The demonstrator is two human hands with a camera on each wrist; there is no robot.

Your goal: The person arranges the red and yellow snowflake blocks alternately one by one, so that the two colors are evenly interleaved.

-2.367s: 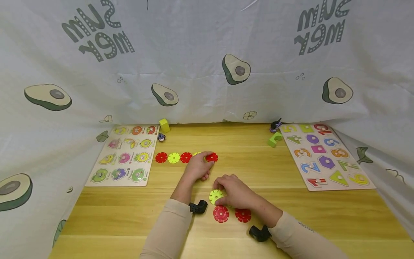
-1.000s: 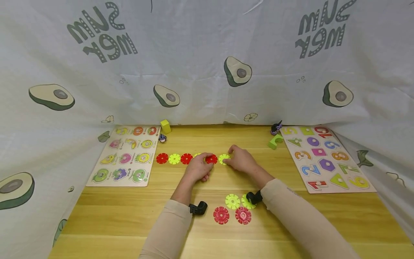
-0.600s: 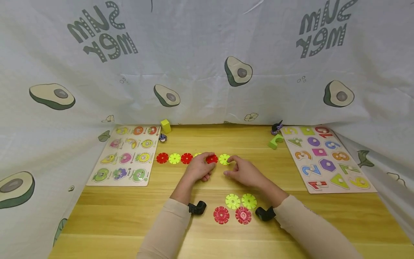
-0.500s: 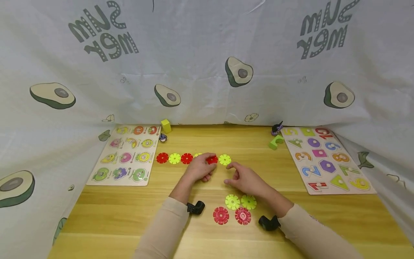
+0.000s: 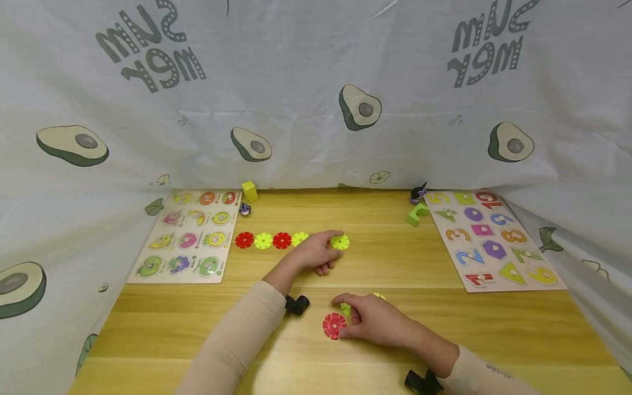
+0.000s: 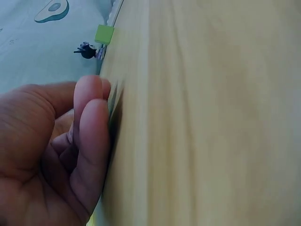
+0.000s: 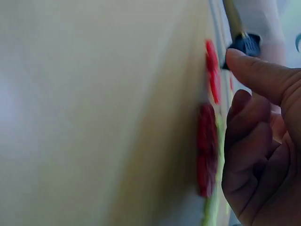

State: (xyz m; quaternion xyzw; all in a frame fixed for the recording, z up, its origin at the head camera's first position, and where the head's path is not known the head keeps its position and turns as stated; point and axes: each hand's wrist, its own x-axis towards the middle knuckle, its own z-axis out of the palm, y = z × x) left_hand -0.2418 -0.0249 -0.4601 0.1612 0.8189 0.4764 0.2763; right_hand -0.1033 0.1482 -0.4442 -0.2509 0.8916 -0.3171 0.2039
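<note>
A row of red and yellow slotted plastic discs lies across the table's middle. My left hand [image 5: 316, 252] bends over its right end, index finger touching the yellow disc [image 5: 340, 242] and covering most of the red one beside it. In the left wrist view its fingertips [image 6: 91, 113] lie close to the tabletop. My right hand [image 5: 382, 321] hovers over the near group, thumb and index finger spread around a red disc [image 5: 334, 326]; the thumb tip is at its edge. Behind that hand a yellow disc [image 5: 346, 309] shows partly. Another red disc [image 7: 207, 150] appears in the right wrist view.
A fruit puzzle board [image 5: 182, 236] lies left, a number puzzle board [image 5: 494, 241] right. At the back are a yellow block [image 5: 249, 191], a small dark figure [image 5: 245, 209], a green arch block [image 5: 417, 214] and another dark figure [image 5: 418, 193]. A printed curtain [image 5: 306, 109] bounds the table.
My right hand put a yellow disc at the row's right end, let go and drew back to the near discs. My left hand has shifted right, from the red disc to that yellow one.
</note>
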